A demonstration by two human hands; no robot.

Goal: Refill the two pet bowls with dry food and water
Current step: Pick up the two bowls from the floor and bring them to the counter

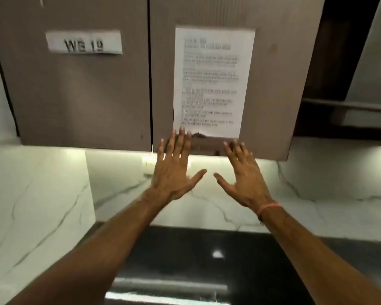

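Note:
Both my hands are raised in front of a wall cabinet, backs toward me and fingers spread straight. My left hand (175, 166) has its fingertips at the lower edge of a printed instruction sheet (211, 82) taped to the right cabinet door (273, 84). My right hand (243, 175) is beside it, a little lower, with an orange band on the wrist. Neither hand holds anything. No pet bowl, dry food or water is in view.
The left cabinet door (79, 95) carries a white label reading "WB 19" (84, 42). A white marble backsplash (207, 201) lit from under the cabinet runs behind a black glossy countertop (196, 249). A shiny metal surface (167, 289) lies at the bottom edge.

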